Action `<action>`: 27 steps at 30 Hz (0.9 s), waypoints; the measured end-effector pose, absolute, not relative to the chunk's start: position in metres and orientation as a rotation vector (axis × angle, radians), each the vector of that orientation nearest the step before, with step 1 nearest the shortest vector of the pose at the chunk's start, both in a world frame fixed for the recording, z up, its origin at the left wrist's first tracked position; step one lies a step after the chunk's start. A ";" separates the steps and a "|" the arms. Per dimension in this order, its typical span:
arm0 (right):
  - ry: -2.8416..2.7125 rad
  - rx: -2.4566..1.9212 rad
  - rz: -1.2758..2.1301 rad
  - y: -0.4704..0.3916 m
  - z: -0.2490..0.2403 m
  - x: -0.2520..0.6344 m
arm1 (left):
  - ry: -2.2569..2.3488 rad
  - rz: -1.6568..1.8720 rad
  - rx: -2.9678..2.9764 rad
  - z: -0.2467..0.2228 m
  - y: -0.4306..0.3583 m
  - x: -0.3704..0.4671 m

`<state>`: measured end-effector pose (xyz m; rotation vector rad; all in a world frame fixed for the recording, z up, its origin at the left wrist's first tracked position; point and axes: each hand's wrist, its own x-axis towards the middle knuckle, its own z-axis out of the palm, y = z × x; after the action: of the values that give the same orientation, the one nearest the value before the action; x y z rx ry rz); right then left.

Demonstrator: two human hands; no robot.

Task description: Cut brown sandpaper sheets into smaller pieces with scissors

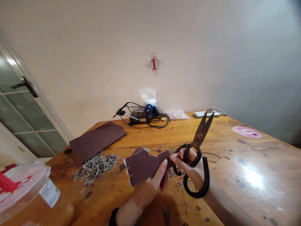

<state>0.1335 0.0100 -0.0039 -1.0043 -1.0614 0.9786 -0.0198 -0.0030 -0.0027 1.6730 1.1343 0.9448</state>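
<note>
My left hand (157, 177) grips a dark maroon piece of cardboard (142, 168), thumb on top and fingers underneath. The cardboard has a ragged, notched outline with pale torn edges on its left. My right hand (188, 163) has the black-handled scissors (197, 144) hooked over its fingers, their worn blades pointing up and slightly apart, away from the cardboard. Its thumb and fingertips also pinch the cardboard's right end. Below and behind my hands lie thin dry stems (184, 196), partly covered.
A larger maroon sheet (98, 141) lies at left beside a heap of dried crumbled leaves (98, 166). A lidded plastic tub (25, 191) stands at front left. Toward the wall are a black cabled device (140, 117), a plastic bag (178, 114) and a power strip (199, 114).
</note>
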 end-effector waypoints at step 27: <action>-1.711 -1.009 1.201 -0.017 -0.015 0.131 | 1.328 1.649 1.370 0.014 0.010 -0.039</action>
<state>0.1314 -0.0173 -0.0152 -1.0085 -1.7113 1.2006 -0.0395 0.0099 0.0143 1.3699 1.3275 1.6493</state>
